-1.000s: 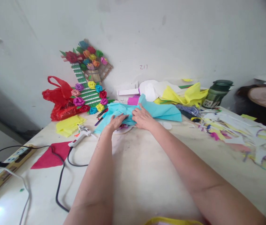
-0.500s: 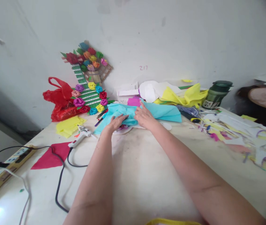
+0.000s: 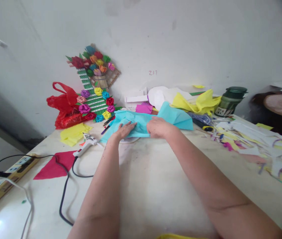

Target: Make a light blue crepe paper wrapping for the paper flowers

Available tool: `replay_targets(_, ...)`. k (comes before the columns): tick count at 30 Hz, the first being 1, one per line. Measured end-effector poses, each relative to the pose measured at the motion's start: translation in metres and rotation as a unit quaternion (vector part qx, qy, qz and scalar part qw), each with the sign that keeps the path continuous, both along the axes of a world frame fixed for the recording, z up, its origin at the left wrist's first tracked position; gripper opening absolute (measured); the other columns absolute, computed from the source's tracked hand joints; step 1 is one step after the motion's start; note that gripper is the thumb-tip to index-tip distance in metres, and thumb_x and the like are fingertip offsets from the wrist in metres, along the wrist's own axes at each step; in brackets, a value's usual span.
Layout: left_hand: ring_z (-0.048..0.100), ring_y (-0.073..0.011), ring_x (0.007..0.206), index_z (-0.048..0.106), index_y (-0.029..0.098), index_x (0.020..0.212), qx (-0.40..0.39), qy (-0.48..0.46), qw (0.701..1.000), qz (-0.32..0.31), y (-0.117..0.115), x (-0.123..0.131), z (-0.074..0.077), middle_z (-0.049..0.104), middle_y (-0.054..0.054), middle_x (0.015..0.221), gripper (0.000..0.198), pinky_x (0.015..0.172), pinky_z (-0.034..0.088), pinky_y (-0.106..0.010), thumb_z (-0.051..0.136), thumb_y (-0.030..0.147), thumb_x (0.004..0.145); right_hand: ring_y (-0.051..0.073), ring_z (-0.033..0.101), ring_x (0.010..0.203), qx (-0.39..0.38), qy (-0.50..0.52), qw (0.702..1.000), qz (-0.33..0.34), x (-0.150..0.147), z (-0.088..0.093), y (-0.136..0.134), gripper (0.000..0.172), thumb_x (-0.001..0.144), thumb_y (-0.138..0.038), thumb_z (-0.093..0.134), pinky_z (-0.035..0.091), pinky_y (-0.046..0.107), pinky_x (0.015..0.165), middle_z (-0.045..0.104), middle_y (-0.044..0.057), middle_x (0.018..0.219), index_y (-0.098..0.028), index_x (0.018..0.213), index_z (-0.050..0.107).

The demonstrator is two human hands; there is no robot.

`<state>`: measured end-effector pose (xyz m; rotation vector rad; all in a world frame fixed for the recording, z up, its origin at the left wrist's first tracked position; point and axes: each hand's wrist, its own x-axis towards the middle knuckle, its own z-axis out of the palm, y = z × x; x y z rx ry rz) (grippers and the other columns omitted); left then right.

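Note:
A light blue sheet [image 3: 141, 119], crumpled like crepe paper, lies across the far middle of the table. My left hand [image 3: 125, 129] rests on its left part, fingers spread and flat. My right hand [image 3: 160, 127] is closed on the sheet's near edge, fingers curled in. To its right the sheet rises in a fold. Part of a white piece [image 3: 130, 140] shows under the sheet's near left edge. Left of the sheet lie dark pens [image 3: 106, 127] and a white hot glue gun [image 3: 86, 145].
A flower-covered craft ladder [image 3: 94, 96] leans on the wall beside a red plastic bag [image 3: 65, 109]. Yellow sheets [image 3: 200, 101], a green bottle [image 3: 231, 101] and paper scraps [image 3: 250, 139] are at right. Black cord [image 3: 63, 196] and a power strip [image 3: 11, 172] lie at left.
My right hand has moved slightly right and nearer, its fingers now curled on the blue sheet. The sheet's near edge has come down over the white piece. My left hand stays in place.

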<state>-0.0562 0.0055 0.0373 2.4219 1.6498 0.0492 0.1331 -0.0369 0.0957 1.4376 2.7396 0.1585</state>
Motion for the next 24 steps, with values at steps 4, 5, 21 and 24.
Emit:
replay_targets(4, 0.010, -0.0175, 0.135, 0.024, 0.034, 0.136, 0.015, 0.046, 0.999, -0.001, -0.001, 0.003, 0.000, 0.021, 0.002, 0.146, 0.047, 0.106, 0.005, -0.051, 0.017, 0.040, 0.090, 0.024, 0.063, 0.078, -0.116, -0.095, 0.988, -0.032, -0.003, 0.007, -0.009, 0.018, 0.069, -0.028, 0.060, 0.044, 0.030, 0.069, 0.068, 0.010, 0.075, -0.015, 0.076, 0.070)
replay_targets(5, 0.012, -0.0185, 0.135, 0.023, 0.035, 0.137, 0.021, 0.047, 0.999, 0.009, -0.001, 0.004, -0.001, 0.022, 0.001, 0.146, 0.049, 0.106, 0.006, -0.050, 0.020, 0.044, 0.089, 0.023, 0.063, 0.077, -0.119, -0.086, 0.988, -0.037, -0.003, 0.008, -0.009, 0.026, 0.071, -0.037, 0.058, 0.044, 0.030, 0.068, 0.068, 0.010, 0.075, -0.015, 0.076, 0.070)
replay_targets(21, 0.011, -0.0223, 0.135, 0.021, 0.036, 0.137, 0.051, 0.025, 0.998, -0.018, -0.007, 0.004, -0.005, 0.023, 0.004, 0.145, 0.074, 0.105, 0.003, -0.055, 0.043, 0.063, 0.072, 0.019, 0.019, 0.133, 0.012, 0.061, 0.997, 0.041, 0.016, -0.061, 0.047, 0.054, 0.086, -0.031, 0.037, 0.017, 0.041, 0.108, 0.021, -0.004, 0.145, -0.028, 0.138, 0.027)
replay_targets(24, 0.010, -0.0229, 0.135, 0.019, 0.036, 0.138, 0.055, 0.034, 0.998, -0.025, -0.007, 0.005, -0.005, 0.020, 0.005, 0.145, 0.074, 0.105, 0.004, -0.055, 0.042, 0.062, 0.073, 0.020, 0.015, 0.134, -0.027, 0.050, 0.998, -0.002, 0.015, -0.074, 0.051, 0.054, 0.088, -0.039, 0.030, 0.008, 0.048, 0.108, 0.022, -0.001, 0.145, -0.027, 0.140, 0.022)
